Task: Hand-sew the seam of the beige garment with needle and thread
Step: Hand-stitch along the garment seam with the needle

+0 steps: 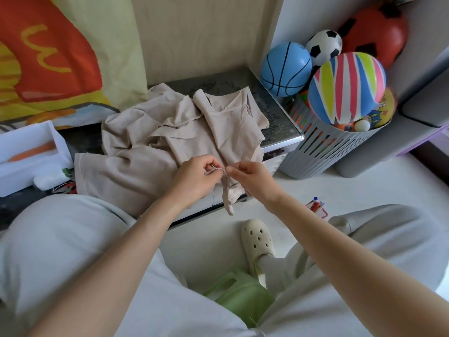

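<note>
Seam of beige garment [170,132] pinched at front of counter [274,115].
L hand [194,177] & R hand [254,180] each nip the seam edge w/ curled fingers [209,166], tips nearly touching, short arc of fabric betw. them. Garment lies crumpled across counter, one strip hanging over front edge. Needle/thread: can't tell.

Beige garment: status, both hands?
Left hand pinches beige garment at seam edge. Right hand pinches same edge beside it; needle too small to tell. Nothing over the seam.
</note>
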